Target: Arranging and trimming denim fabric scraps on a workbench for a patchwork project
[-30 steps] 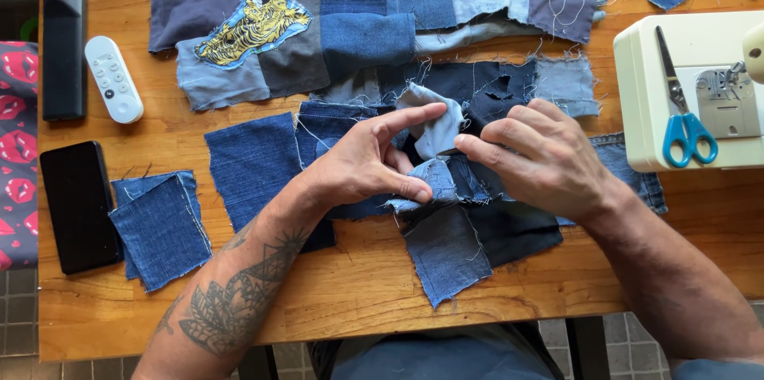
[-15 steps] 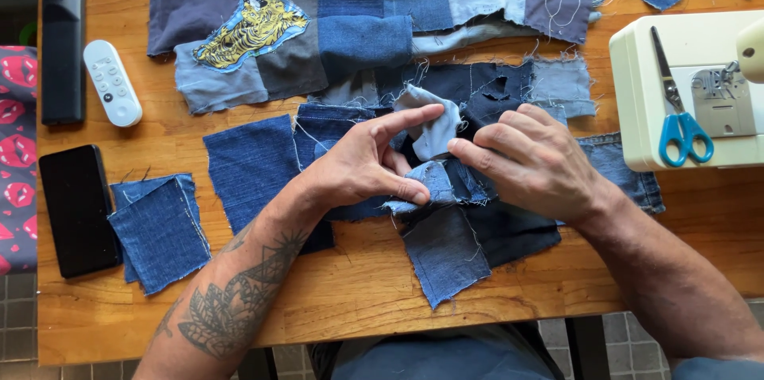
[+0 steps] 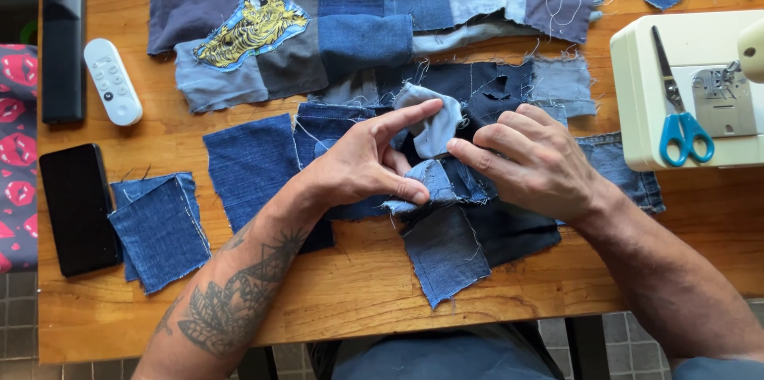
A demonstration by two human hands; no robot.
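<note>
My left hand (image 3: pixel 362 163) and my right hand (image 3: pixel 532 162) meet over a bunched strip of sewn denim patches (image 3: pixel 446 213) at the middle of the wooden table (image 3: pixel 358 292). Both pinch the folded cloth; the left index finger points across a pale blue patch (image 3: pixel 434 121) that stands up between the hands. A dark blue square patch (image 3: pixel 247 161) lies flat just left of my left hand.
A large patchwork panel with a yellow tiger patch (image 3: pixel 251 26) lies at the back. A white sewing machine (image 3: pixel 684 93) with blue-handled scissors (image 3: pixel 676 109) stands right. Left: small denim stack (image 3: pixel 159 229), black phone (image 3: pixel 77 209), white remote (image 3: pixel 111 81), black bar (image 3: pixel 62 42).
Both hands shifted slightly left and worked the fold; the left index finger stretched out further over the pale patch.
</note>
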